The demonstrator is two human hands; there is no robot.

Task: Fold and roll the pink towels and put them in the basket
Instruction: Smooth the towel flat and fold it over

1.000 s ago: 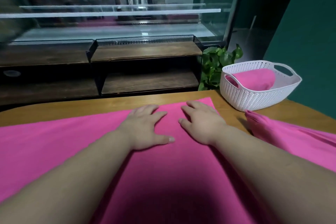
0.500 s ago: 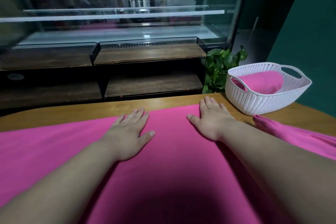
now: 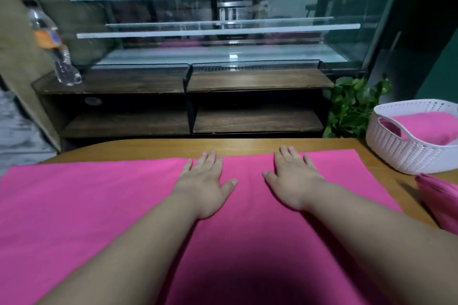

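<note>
Pink towel (image 3: 111, 205) spread flat across wooden table (image 3: 148, 148), likely for smoothing before folding. Left hand (image 3: 203, 181) and right hand (image 3: 292, 178) lie flat near its far edge, gripping nothing. Basket (image 3: 406, 153) far right, one towel inside.

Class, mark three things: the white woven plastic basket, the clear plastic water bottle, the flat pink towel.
white woven plastic basket (image 3: 396, 150), head view, front wall.
clear plastic water bottle (image 3: 47, 37), head view, orange label.
flat pink towel (image 3: 86, 205), head view, left half.
</note>
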